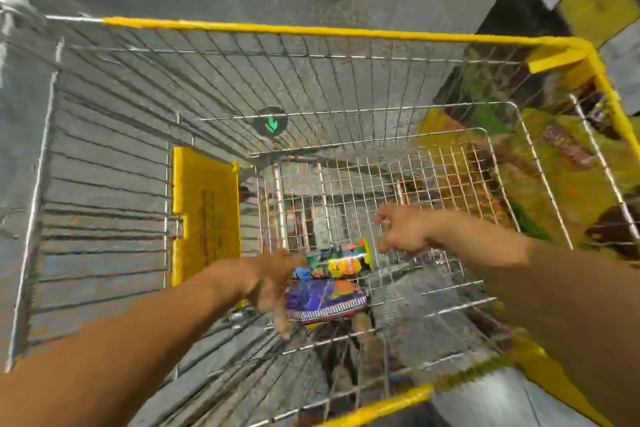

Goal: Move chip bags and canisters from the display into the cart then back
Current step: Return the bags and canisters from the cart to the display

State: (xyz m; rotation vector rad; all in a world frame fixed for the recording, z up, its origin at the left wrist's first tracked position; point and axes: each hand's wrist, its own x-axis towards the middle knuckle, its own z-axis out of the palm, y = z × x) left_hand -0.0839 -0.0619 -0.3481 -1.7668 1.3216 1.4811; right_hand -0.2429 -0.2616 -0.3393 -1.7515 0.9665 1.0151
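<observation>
Motion blur smears the whole view, so the print on the purple chip bag [325, 300] down in the cart [311, 30] can't be read, and the colourful bag [341, 258] just beyond it at 12 o'clock is no clearer. The left hand [272, 282] covers the purple bag's edge at 9 o'clock; whether its fingers touch the bag can't be told. The right hand [401, 230] is blurred too, its fingers hard to separate from the wire mesh. Both forearms run off the bottom and side edges. At 3 o'clock, the display [568, 163] beyond the cart wall is a yellow-green smudge, its goods unreadable. The cart's near rim is cut by the bottom edge.
</observation>
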